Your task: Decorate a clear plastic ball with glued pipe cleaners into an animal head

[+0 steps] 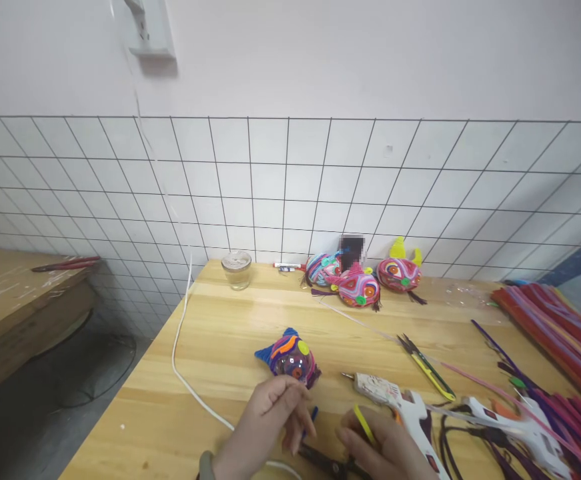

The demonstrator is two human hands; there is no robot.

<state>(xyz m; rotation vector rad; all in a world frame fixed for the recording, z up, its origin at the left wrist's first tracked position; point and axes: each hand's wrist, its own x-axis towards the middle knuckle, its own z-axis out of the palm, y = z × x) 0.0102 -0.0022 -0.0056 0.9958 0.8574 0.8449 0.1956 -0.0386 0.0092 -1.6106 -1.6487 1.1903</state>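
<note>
Your left hand (275, 407) curls loosely, its fingertips pinching a short blue pipe-cleaner piece (314, 415) just below the round, glossy ball ornament (290, 358) wrapped in fuzzy coloured stems, while your right hand (385, 448) closes on a bent yellow pipe cleaner (364, 424). Dark scissors (327, 461) lie between both hands on the pale, grained wooden counter (220, 347). Three finished ornaments (359, 288) sit by the tiled wall, with two white glue guns (403, 403) and one glass jar (237, 269).
</note>
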